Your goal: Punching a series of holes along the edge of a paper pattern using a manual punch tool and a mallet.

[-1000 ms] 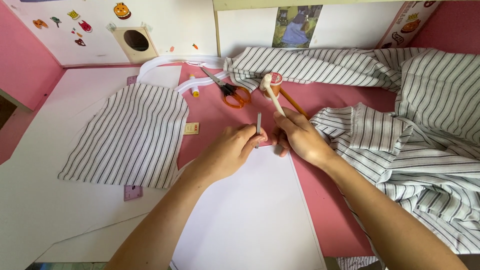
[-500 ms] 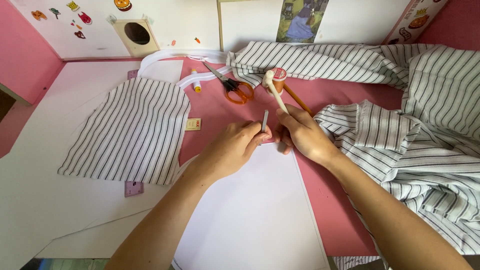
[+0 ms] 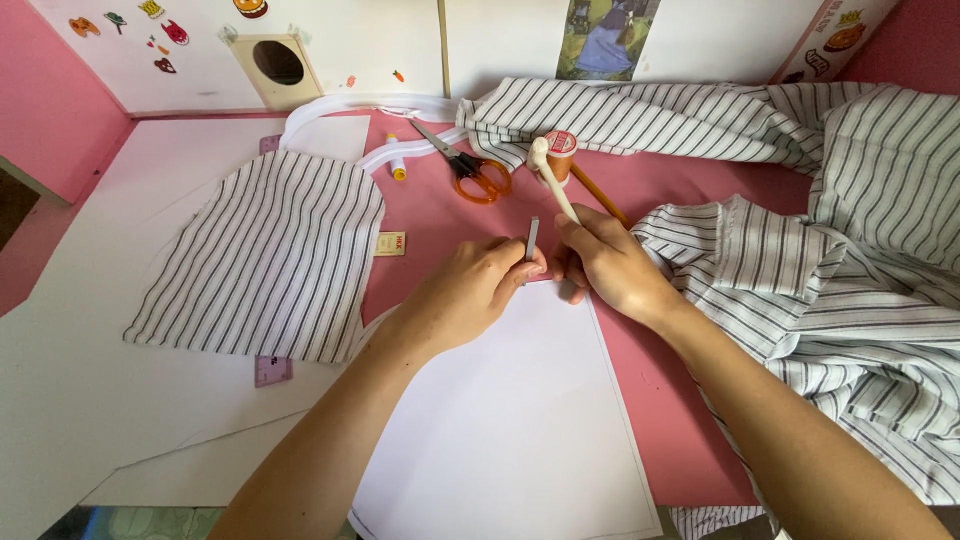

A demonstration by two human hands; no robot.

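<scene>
My left hand pinches a small grey metal punch upright at the top edge of a white paper sheet. My right hand sits just to its right, fingers closed around the shaft of a white, knob-ended mallet-like tool that points away from me. Both hands rest on the pink table and touch the sheet's upper edge.
A cut striped fabric piece lies left on white pattern paper. Orange-handled scissors, a thread spool and a pencil lie behind the hands. Loose striped cloth piles at right. A small ruler peeks out.
Both hands and the tools keep almost the same place on the paper's top edge; the view shifted slightly downward.
</scene>
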